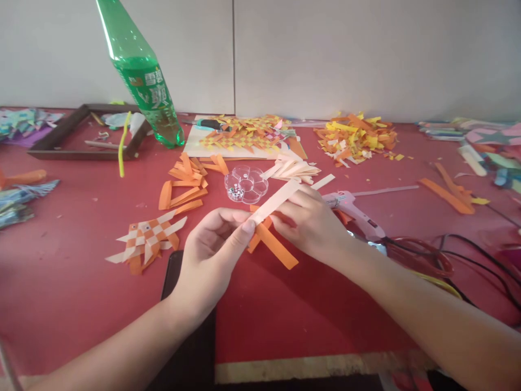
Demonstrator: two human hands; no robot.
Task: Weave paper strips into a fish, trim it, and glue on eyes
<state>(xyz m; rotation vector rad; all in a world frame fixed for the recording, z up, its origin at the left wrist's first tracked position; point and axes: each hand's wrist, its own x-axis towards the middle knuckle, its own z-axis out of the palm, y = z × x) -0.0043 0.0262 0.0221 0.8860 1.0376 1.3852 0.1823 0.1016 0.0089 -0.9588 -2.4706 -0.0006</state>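
Note:
My left hand (215, 255) pinches the lower end of a pale paper strip (272, 203) between thumb and fingers. My right hand (313, 222) has its fingers bent round the strip's upper part. Below the pale strip, orange paper strips (279, 247) cross and slant down to the right; how they join is hidden by the fingers. A woven orange and white paper fish shape (150, 239) lies to the left. Folded orange strips (187, 179) and a pile of pale strips (295, 167) lie beyond my hands, on either side of a clear flower-shaped dish (246, 184).
A pink glue gun (358, 214) with cables (468, 244) lies at right. A green bottle (150, 81) leans by a dark frame (61, 155) at the back left. Paper scraps (358, 136) are heaped behind. A dark flat object (191, 336) lies below my left hand.

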